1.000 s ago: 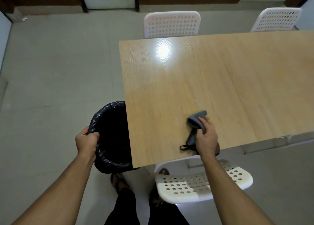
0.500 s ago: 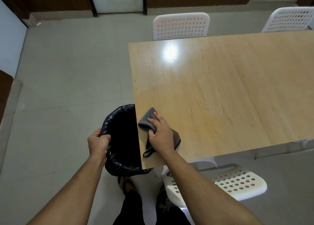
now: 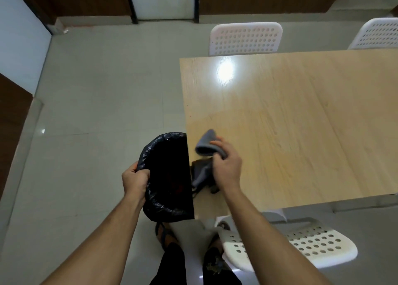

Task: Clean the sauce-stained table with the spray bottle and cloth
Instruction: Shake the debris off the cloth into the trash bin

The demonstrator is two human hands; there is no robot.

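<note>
Fingers [image 3: 217, 143] of the right hand [image 3: 227, 168] curl round the grey cloth [image 3: 205, 144], pinching it so that a folded loop sticks up past the knuckles and the rest hangs dark below the palm, touching the table [image 3: 290, 123] close to its near left corner. The hand itself sits just above the tabletop, right beside the left edge.

Fingers of the left hand [image 3: 135, 180] are closed on the rim of the bin [image 3: 165, 177], thumb on top, gripping the crinkled black liner. The bin is held up against the table's left edge, its right part hidden under the tabletop, its mouth just left of the cloth.

The tabletop is pale wood with a bright glare spot toward the far left. Two white perforated chairs [image 3: 245, 38] stand at the far side, and another [image 3: 301, 246] sits at the near side, by the person's legs. Grey tiles cover the floor [image 3: 97, 101]
</note>
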